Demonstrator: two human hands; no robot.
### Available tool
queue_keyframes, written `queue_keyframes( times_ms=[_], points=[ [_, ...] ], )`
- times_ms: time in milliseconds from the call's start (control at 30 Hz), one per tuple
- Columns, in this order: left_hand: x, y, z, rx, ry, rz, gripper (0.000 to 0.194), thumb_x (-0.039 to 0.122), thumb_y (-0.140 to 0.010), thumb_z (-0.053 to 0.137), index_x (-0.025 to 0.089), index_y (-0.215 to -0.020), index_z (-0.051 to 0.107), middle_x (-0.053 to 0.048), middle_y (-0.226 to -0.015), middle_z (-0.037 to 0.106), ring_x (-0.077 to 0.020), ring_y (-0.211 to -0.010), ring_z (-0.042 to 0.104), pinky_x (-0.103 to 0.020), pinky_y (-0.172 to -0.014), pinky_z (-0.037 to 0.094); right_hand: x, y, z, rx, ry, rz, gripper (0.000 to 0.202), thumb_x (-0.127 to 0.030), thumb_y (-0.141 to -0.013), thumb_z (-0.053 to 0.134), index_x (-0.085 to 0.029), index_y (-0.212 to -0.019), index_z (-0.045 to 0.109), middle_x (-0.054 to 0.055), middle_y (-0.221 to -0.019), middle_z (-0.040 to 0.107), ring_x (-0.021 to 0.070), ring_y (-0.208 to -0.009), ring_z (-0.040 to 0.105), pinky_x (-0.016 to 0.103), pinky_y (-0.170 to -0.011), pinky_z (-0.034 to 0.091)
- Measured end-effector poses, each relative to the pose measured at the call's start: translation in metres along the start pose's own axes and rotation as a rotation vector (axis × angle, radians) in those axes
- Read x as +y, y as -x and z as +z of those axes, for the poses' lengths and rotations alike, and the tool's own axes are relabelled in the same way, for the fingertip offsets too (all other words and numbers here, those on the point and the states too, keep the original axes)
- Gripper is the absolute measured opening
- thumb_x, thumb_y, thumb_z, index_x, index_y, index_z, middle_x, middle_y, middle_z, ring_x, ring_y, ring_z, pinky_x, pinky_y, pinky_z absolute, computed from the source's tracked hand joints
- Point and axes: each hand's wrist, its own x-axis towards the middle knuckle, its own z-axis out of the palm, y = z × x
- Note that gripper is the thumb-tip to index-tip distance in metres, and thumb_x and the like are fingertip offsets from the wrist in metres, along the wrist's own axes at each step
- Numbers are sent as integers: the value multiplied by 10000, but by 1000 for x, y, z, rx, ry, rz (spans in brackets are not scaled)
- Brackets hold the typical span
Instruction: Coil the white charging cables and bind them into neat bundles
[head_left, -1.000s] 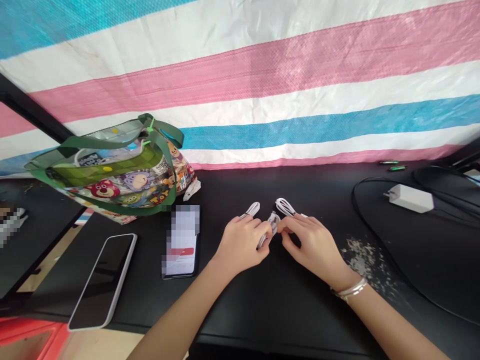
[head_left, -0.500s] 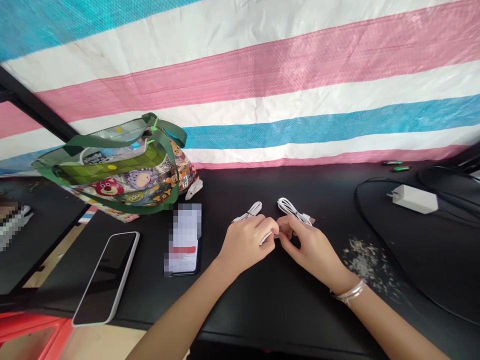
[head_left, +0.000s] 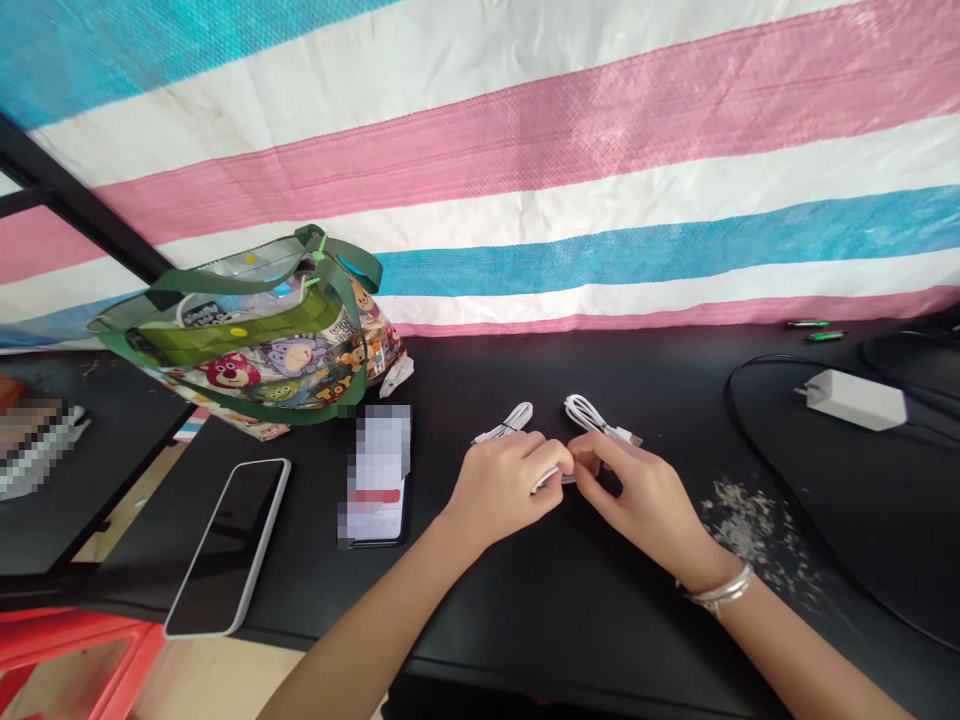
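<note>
My left hand (head_left: 510,485) is closed around a thin white cable (head_left: 546,479), most of it hidden by the fingers. At its tip, the fingers of my right hand (head_left: 649,490) are pinched together and meet my left fingertips, over the same cable. Just beyond the left hand lies a bundled white charging cable (head_left: 511,422), tied in the middle and partly covered by the knuckles. A second bundled white cable (head_left: 589,413) rests beyond the right hand, its USB plug pointing right.
On the black table (head_left: 525,620) lie a lit phone (head_left: 379,480) and a white-edged dark phone (head_left: 232,545). A green-handled cartoon bag (head_left: 277,350) stands back left. A white power adapter (head_left: 856,400), black cord (head_left: 757,455) and pale scraps (head_left: 754,525) are at right.
The whole view has shifted slightly, so things appear a little further right. Both hands stay together over the cable, with only small finger movement.
</note>
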Motion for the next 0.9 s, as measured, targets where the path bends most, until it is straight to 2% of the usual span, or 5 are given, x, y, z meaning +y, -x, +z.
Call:
queue_keyframes(
  times_ms=[267, 500, 633, 767, 900],
  points=[
    [0, -2, -8, -53, 46, 174, 236, 100, -817, 421, 219, -708, 594, 55, -605, 588, -82, -540, 533, -214, -508, 372, 6, -4, -8, 0, -19, 137, 141, -167, -776, 442, -233, -697, 538, -25, -532, 576, 135, -460, 559, 228, -476, 419],
    [2, -6, -11, 168, 56, 215, 237, 77, -793, 428, 207, -645, 560, 62, -528, 564, -72, -486, 484, -195, -481, 360, 25, -7, -20, 124, -31, 320, 98, -223, -766, 451, -239, -716, 534, -14, -549, 605, 154, -477, 577, 257, -512, 447],
    [2, -8, -12, 201, 58, 203, 246, 55, -771, 427, 208, -621, 548, 67, -504, 548, -69, -465, 468, -191, -469, 352, 43, -8, -33, 143, 42, 404, 64, -220, -742, 491, -242, -738, 551, -12, -545, 597, 159, -466, 569, 245, -450, 397],
    [0, -6, -12, 174, 41, 214, 252, 64, -787, 431, 207, -633, 571, 63, -524, 564, -67, -480, 490, -192, -476, 359, 67, 0, -37, 71, 165, 357, 66, -218, -733, 521, -252, -690, 559, -9, -507, 554, 154, -422, 478, 237, -364, 270],
    [-2, -4, -10, 117, -6, 223, 282, 58, -822, 414, 211, -683, 607, 60, -555, 568, -62, -501, 507, -190, -483, 365, 86, 10, -30, 49, 242, 238, 91, -240, -751, 514, -265, -682, 568, 40, -584, 593, 233, -579, 518, 288, -432, 359]
  ],
)
